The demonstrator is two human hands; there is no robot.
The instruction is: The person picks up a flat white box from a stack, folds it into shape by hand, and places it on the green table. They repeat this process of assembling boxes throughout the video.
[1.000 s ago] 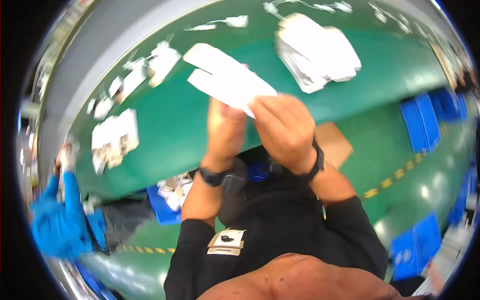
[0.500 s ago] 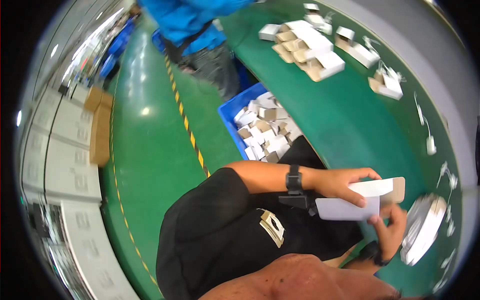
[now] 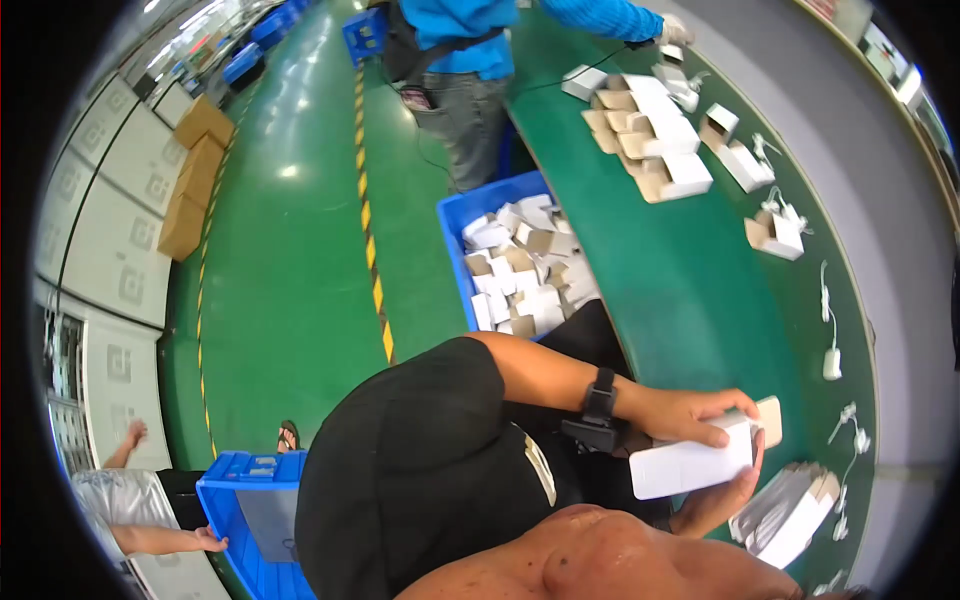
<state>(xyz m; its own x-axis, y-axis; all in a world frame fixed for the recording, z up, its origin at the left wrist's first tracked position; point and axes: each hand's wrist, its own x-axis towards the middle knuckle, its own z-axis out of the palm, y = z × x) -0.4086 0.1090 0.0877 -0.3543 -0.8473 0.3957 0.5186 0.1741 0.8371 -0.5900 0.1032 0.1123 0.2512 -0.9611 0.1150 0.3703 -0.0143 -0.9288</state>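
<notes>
A small white carton (image 3: 690, 468) with a brown inner flap is between my hands at the lower right, above the green table. My left hand (image 3: 700, 412) grips it from the far side, the thumb lying across its top. My right hand (image 3: 735, 490) wraps the near right side, its fingers partly hidden by the carton. A long white flap sticks out toward my body. Close by my right hand lies a white box (image 3: 790, 530) with a stack of thin pale pieces in it.
Open white boxes (image 3: 660, 130) and white cabled plugs (image 3: 832, 362) lie along the green table (image 3: 690, 290). A blue bin (image 3: 455, 250) full of small boxes stands left of it. A co-worker in blue (image 3: 460, 40) reaches over the far end. Another person (image 3: 135, 505) holds a blue crate (image 3: 225, 490) at lower left.
The carton's panels have come together into a more closed shape. My right hand has shifted up along its side. The view has turned, and a person with a blue crate now shows at lower left.
</notes>
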